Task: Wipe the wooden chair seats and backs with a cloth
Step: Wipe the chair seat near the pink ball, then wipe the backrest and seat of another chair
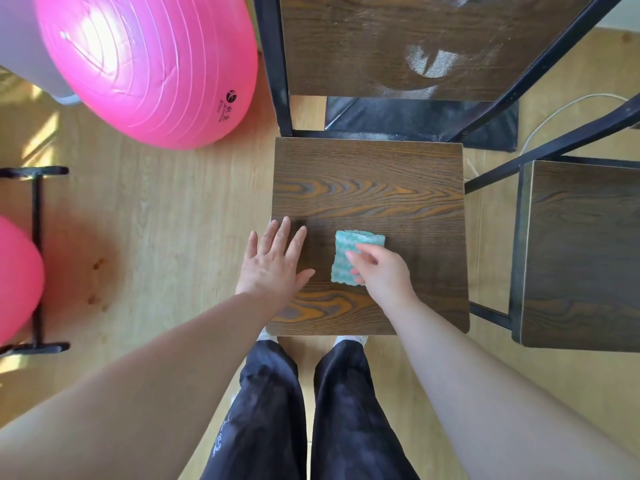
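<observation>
A dark wooden chair seat (370, 188) with a black metal frame stands right in front of me. Its wooden back (381, 46) rises at the top and shows pale dusty streaks. A small folded green and white cloth (349, 247) lies on the near half of the seat. My right hand (382, 271) rests on the cloth's near right part, fingers curled over its edge. My left hand (273, 265) lies flat with fingers spread at the seat's left edge, holding nothing.
A second wooden chair seat (585, 254) stands close on the right. A large pink exercise ball (149, 64) sits at the upper left and another pink ball (17, 275) on a black rack (36, 258) at the left edge. A white cable (554, 116) trails over the light wooden floor.
</observation>
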A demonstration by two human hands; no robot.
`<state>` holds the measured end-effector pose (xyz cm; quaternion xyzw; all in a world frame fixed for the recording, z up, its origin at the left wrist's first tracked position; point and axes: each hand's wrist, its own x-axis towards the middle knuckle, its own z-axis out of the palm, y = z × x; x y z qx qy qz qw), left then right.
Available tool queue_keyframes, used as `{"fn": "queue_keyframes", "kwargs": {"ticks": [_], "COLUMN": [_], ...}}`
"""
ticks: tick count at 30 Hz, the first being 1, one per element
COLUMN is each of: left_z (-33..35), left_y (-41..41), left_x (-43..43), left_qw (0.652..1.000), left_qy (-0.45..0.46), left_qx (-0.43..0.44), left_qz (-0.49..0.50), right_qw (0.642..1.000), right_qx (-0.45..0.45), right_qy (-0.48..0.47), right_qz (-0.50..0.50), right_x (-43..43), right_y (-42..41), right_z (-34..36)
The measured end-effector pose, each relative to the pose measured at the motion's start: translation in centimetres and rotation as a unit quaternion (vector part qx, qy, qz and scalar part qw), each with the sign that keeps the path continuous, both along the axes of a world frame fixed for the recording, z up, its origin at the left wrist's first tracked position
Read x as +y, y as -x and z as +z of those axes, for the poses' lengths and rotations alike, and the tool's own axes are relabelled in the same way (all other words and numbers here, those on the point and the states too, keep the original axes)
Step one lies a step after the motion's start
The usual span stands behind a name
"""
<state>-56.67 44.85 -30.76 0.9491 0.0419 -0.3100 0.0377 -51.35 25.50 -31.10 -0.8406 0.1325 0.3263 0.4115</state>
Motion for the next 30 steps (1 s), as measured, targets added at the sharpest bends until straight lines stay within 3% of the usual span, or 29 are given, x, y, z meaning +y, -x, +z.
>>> {"fn": "queue_keyframes", "kwargs": {"ticks": [5,10,13,19,24,30], "left_z": [0.0,0.1,-0.1,0.3,2.3,7.2], "left_y": [0.3,0.4,0.6,-0.2,-2.6,-6.4], "left_x": [0.9,0.9,1.0,1.8,3.8,5.9], "left_qw": [1.0,1.0,1.0,1.0,0.999,0.994], "left_qy": [0.019,0.023,0.026,0.02,0.011,-0.001], "left_qx": [-0.006,-0.007,-0.004,0.003,-0.03,-0.085], "left_qz": [0.009,0.006,0.008,0.006,0.037,0.07], "right_qw": [0.984,0.933,0.901,0.929,0.974,0.974], "right_qx": [-0.132,-0.144,-0.169,-0.179,-0.165,-0.224], "right_qy": [0.104,0.24,0.303,0.244,0.14,0.02], "right_qz": [0.06,0.225,0.26,0.213,0.069,-0.024], "right_x": [0.6,1.6,2.3,2.1,3.8,7.8], "right_y": [0.4,1.7,1.9,0.1,-2.0,-5.1], "right_z": [0.1,-0.9,-1.6,-2.0,0.1,6.8]}}
